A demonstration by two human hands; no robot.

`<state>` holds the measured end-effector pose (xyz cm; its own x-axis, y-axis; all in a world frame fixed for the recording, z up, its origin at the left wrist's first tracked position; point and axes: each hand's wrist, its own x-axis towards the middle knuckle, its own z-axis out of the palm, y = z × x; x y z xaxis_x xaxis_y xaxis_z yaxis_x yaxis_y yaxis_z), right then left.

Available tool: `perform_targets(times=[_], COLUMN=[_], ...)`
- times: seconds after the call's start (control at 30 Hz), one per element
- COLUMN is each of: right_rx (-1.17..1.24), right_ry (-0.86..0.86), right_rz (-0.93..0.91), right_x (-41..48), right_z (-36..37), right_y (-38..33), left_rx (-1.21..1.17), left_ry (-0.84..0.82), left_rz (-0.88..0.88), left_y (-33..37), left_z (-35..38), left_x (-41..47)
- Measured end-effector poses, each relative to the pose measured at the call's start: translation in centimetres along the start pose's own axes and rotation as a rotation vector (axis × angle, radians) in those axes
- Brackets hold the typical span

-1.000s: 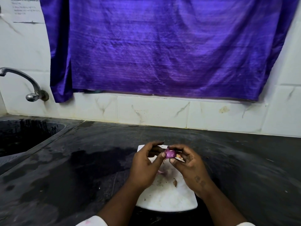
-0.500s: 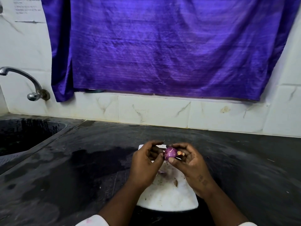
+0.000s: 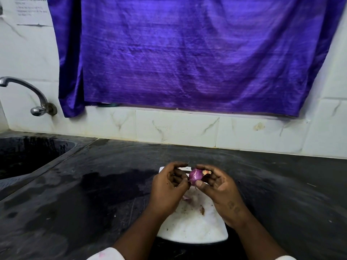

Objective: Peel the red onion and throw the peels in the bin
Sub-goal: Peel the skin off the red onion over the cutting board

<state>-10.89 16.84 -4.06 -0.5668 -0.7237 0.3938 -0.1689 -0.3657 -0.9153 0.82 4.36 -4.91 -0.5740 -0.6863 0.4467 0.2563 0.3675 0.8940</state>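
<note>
Backdrop: purple curtain (image 3: 197, 53) over a white tiled wall. Black counter (image 3: 75, 203), sink (image 3: 28, 154) cut off at left. White cutting board (image 3: 193, 228), partly hidden by both forearms. Paper notice (image 3: 28, 10) top left, print too blurred to read. Right hand (image 3: 221, 192) pinches the red onion (image 3: 195, 175) above the board. Left hand (image 3: 167, 190) has curled fingers and its thumb at the onion's edge; grip cannot be told. Peel scraps (image 3: 201, 210) lie on the board.

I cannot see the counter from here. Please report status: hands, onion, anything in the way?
Right hand holds red onion above white board. Left hand at its skin, grip unclear. Peel scraps on board; no bin in view.
</note>
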Motion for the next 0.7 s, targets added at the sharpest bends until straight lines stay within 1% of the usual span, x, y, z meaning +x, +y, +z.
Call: perform_targets(times=[0.17,0.27,0.7], right_rx=[0.038,0.027,-0.037], right_ry=[0.009,0.003,0.021], right_rz=[0.017,0.014,0.011], right_x=[0.05,0.03,-0.02], right_z=[0.06,-0.07,0.13], right_y=[0.07,0.02,0.0], left_rx=[-0.019,0.026,0.075], left_ry=[-0.023,-0.038,0.014], left_rz=[0.007,0.011,0.033], left_y=[0.17,0.42,-0.11], left_z=[-0.08,0.03,-0.17], left_x=[-0.12,-0.21,-0.09])
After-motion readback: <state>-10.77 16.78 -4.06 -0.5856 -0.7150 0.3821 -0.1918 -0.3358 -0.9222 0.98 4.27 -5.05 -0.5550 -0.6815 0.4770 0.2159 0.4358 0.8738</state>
